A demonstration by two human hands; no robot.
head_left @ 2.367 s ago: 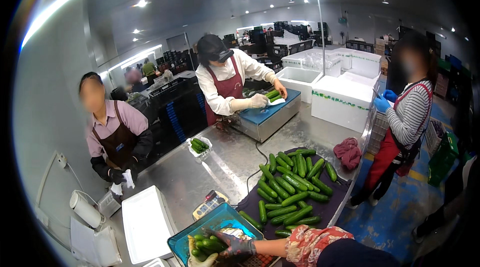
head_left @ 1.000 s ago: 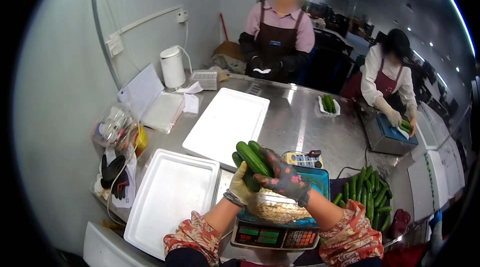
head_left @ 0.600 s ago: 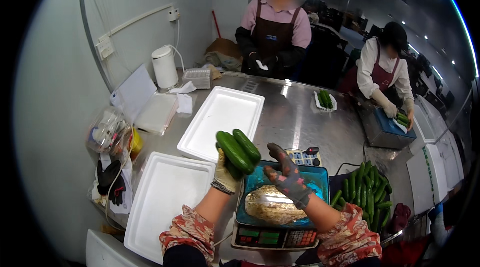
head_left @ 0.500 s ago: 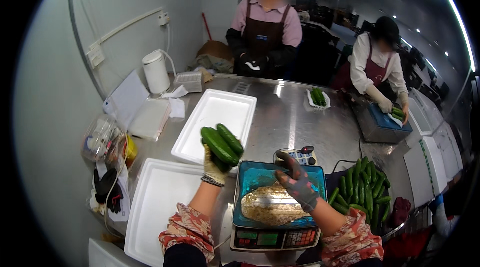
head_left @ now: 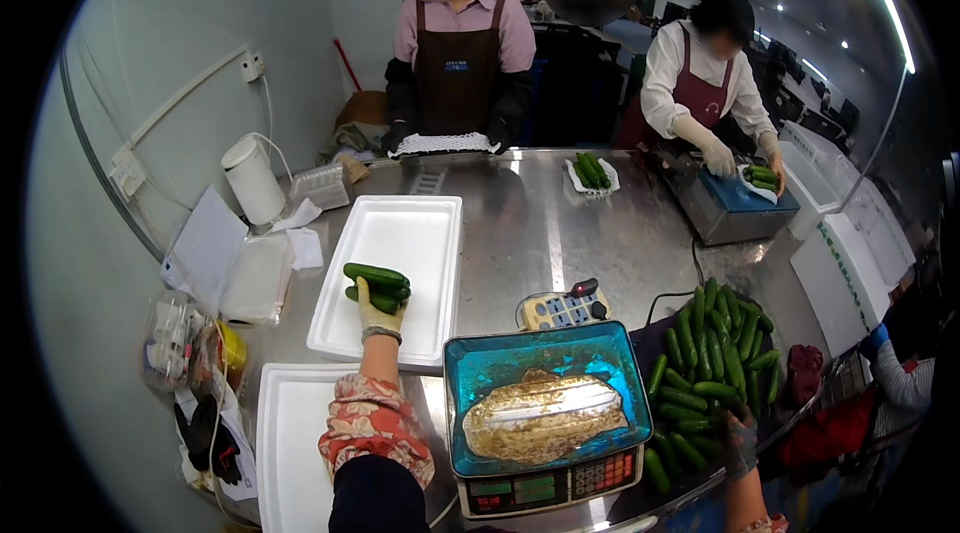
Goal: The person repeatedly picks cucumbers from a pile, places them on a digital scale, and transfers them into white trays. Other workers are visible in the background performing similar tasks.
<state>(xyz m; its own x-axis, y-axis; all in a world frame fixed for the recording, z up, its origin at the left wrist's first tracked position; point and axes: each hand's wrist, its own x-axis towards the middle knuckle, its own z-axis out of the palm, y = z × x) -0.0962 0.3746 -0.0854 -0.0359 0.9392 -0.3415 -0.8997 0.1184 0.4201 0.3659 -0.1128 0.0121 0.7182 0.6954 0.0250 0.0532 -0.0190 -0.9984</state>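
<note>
Cucumbers (head_left: 376, 278), a small bunch lying side by side, sit in the person's left grip (head_left: 380, 313), over the far white foam tray (head_left: 452, 233) on the left of the counter (head_left: 500, 253). That grip, in a pale glove, is clamped on the bunch from the near side; whether the lowest cucumber touches the tray cannot be told. The right grip (head_left: 741, 441), in a dark glove, is at the near right edge of the cucumber pile (head_left: 712, 353), which lies on a dark cloth (head_left: 653, 335); its fingers are too hidden and blurred to tell whether they are apart or closed on one.

Each cucumber looks firm and stiff, with modest weight, most of it flesh and water. The glossy skin is likely slippery, so a bunch may roll or slide apart if pinched at one end. Holding around the middle, fingers across all of them and palm beneath, should balance them best; a hard squeeze or a drop could bruise the skin or snap one.

Between the grips stands a scale (head_left: 600, 358) with a blue pan bearing a stained, brownish sheet (head_left: 540, 423). Near left lies another white foam tray (head_left: 275, 433).
</note>
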